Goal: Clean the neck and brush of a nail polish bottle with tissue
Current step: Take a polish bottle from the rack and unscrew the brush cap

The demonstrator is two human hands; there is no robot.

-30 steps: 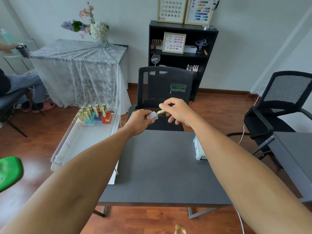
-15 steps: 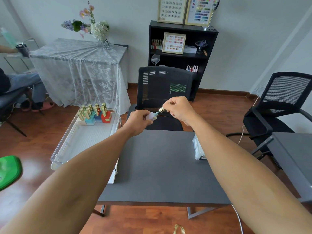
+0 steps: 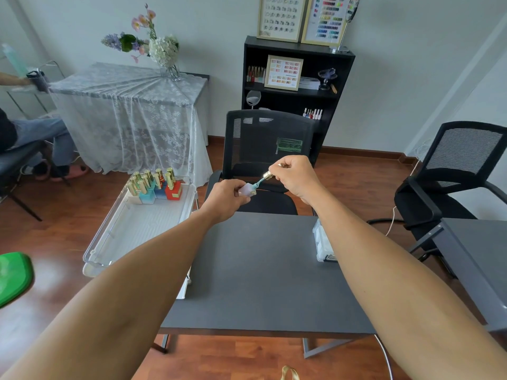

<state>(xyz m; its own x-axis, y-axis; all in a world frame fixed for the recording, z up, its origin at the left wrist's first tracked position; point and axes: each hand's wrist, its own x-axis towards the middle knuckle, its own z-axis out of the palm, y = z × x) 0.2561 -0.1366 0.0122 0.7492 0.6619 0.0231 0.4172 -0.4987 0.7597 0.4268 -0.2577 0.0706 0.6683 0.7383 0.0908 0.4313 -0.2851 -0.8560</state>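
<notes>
Left hand (image 3: 227,197) grips a small pale lilac nail polish bottle (image 3: 247,190) above the far edge of the dark grey table (image 3: 263,270). Right hand (image 3: 295,175) pinches the gold cap (image 3: 268,175), teal-coated brush (image 3: 258,183) half withdrawn (tip at the neck). Clear plastic tissue box (image 3: 322,244) sits by the right forearm; a white tray (image 3: 131,237) of gold-capped bottles (image 3: 156,185) stands left.

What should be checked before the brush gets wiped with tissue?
1. Bottle held in left hand: ok.
2. Gold cap gripped by right hand: ok.
3. Teal brush clear of the bottle neck: cannot tell.
4. Tissue in either hand: not ok, none visible.
5. Tissue box on the grey table, within reach: ok.
6. Drips on the table: ok, none seen.
</notes>
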